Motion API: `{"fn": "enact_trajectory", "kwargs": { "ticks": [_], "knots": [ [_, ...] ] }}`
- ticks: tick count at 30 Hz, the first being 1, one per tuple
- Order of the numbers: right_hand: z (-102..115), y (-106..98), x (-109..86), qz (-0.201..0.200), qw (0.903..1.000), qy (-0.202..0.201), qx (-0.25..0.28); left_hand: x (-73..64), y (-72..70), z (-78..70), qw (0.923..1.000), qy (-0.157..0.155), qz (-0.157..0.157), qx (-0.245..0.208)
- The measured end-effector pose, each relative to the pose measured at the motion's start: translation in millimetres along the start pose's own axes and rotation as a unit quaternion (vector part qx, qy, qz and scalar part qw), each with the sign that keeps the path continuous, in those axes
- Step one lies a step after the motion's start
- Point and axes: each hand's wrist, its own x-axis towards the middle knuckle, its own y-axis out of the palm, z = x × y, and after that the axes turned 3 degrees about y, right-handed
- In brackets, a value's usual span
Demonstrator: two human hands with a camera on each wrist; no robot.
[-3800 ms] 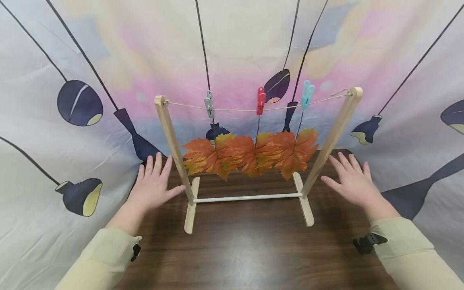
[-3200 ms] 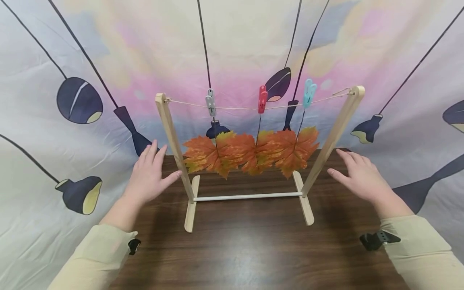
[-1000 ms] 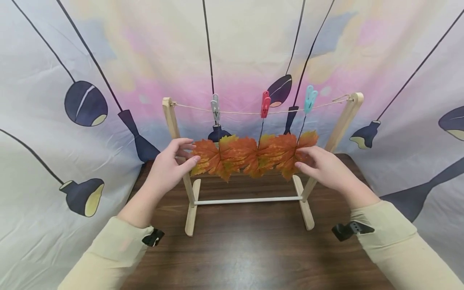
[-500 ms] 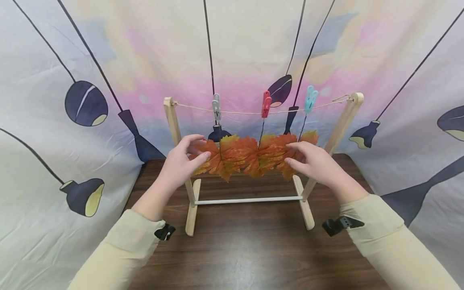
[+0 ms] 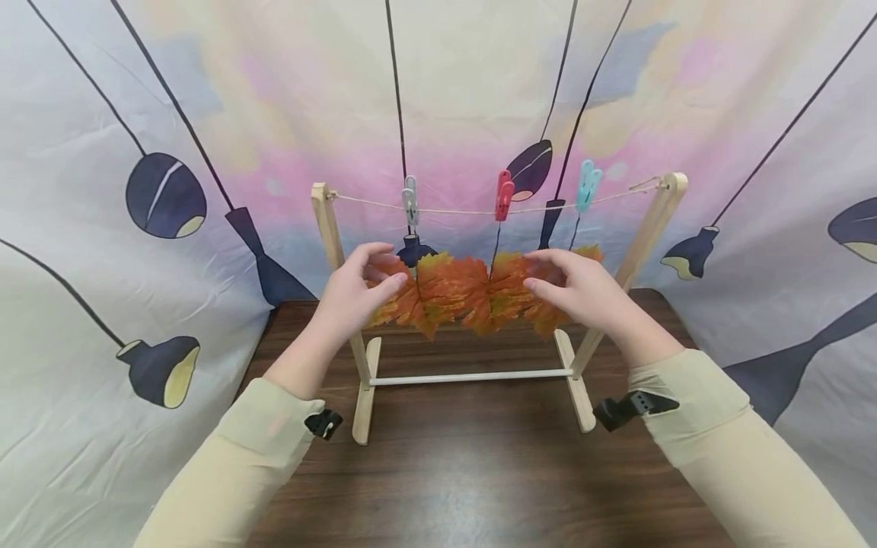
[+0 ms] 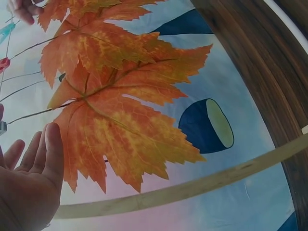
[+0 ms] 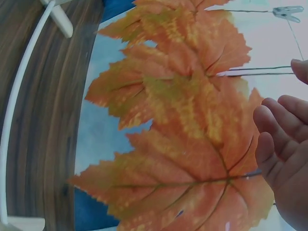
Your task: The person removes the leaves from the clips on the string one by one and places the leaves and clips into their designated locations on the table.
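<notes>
Three orange maple leaves hang in an overlapping row by thin dark stems: left leaf (image 5: 413, 306), middle leaf (image 5: 467, 285) and right leaf (image 5: 544, 315). A grey clothespin (image 5: 409, 204), a red clothespin (image 5: 503, 196) and a light blue clothespin (image 5: 588, 186) hold the stems on a string (image 5: 448, 212). My left hand (image 5: 351, 297) is in front of the left leaf, fingers loosely bent with nothing between them. My right hand (image 5: 582, 291) overlaps the right leaf in the head view, its fingers also relaxed. Both wrist views show the fingers beside the leaves, gripping nothing.
The string is tied between the left post (image 5: 329, 227) and right post (image 5: 651, 228) of a wooden rack. A white rod (image 5: 473, 377) joins its feet on the dark wooden table (image 5: 466, 464). A cloth backdrop (image 5: 452, 91) printed with lamps surrounds the table.
Both hands have moved inward from outside the rack's posts to in front of the outer leaves, coming closer together and slightly higher. The leaves and clothespins stay hung as before.
</notes>
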Motion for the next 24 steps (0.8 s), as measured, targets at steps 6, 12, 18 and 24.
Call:
{"fn": "enact_trajectory", "kwargs": {
  "ticks": [6,12,18,24],
  "knots": [
    [15,1,8.7,0.003,0.9998,-0.001,0.020,7.8,7.6,-0.8,0.9994,0.018,-0.012,-0.025],
    [27,1,15.7,0.011,0.9991,0.005,0.041,10.6,14.2,-3.8,0.9974,0.006,-0.015,-0.071],
    [35,1,20.3,0.005,0.9986,0.008,0.051,14.3,20.0,-7.0,0.9967,-0.013,-0.013,-0.079],
    [48,0,26.6,-0.008,0.9973,-0.002,0.072,20.7,22.9,-13.0,0.9946,-0.022,-0.020,-0.099]
  ]
}}
